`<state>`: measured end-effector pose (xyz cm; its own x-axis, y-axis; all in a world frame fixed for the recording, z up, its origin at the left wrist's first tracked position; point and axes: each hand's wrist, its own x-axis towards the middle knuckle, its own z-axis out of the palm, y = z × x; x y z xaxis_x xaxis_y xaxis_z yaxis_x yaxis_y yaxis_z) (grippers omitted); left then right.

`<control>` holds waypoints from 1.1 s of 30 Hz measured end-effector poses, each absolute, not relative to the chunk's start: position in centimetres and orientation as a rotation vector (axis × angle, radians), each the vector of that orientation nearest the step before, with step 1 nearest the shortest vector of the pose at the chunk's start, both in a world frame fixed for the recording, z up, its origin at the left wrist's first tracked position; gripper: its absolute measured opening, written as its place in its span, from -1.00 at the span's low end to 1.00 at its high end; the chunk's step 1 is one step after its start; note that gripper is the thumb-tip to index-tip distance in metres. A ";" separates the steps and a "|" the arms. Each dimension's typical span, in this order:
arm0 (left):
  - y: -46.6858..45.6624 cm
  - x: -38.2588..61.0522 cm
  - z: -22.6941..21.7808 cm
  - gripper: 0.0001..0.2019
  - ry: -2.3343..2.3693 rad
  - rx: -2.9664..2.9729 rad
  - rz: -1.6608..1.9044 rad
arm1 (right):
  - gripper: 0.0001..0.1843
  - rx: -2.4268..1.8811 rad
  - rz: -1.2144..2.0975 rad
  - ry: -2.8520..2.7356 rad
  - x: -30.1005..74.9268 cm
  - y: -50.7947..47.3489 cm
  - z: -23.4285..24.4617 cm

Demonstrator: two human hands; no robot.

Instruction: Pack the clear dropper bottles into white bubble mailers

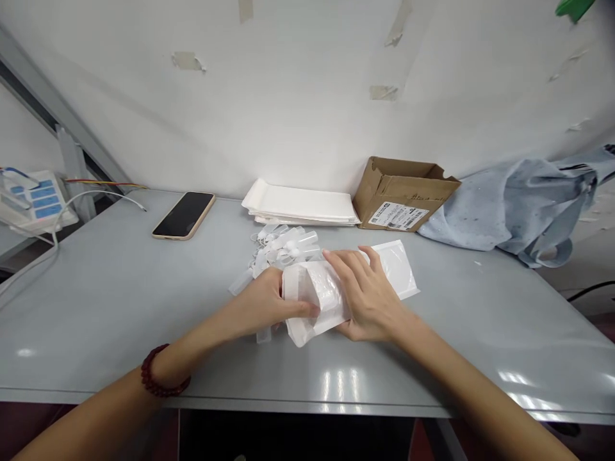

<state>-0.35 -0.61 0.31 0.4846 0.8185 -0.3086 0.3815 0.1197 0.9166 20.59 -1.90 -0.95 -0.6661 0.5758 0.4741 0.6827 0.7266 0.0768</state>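
A white bubble mailer (331, 291) is held between both hands above the desk, its mouth spread wide and facing left. My left hand (276, 298) grips the mouth's edge, the thumb reaching inside and the fingers behind it, partly hidden. Around the mailer's middle, my right hand (368, 294) is closed, fingers on top and thumb underneath. Just behind the mailer lies a pile of small clear plastic tubes with white caps and thin loops (286, 243). What the mailer contains, if anything, cannot be seen.
A stack of white mailers (302, 203) lies against the wall, beside an open cardboard box (406, 195). A phone (185, 216) rests at the back left. Light blue fabric (500, 205) is at the right, and a power strip with cables (41, 198) at the far left.
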 end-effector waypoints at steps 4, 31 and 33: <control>-0.4 -0.5 0.4 -0.82 1.081 1.460 0.386 | -0.24 -0.948 -0.272 -2.482 20.9 -1.5 -0.9; 3.3 -3.7 -0.3 -0.79 1.495 2.028 0.833 | -0.44 -1.253 0.037 -2.313 26.2 1.8 -0.8; 3.3 -3.7 -0.4 -0.77 1.485 2.014 0.809 | -0.43 -1.255 0.047 -2.314 26.2 1.9 -0.9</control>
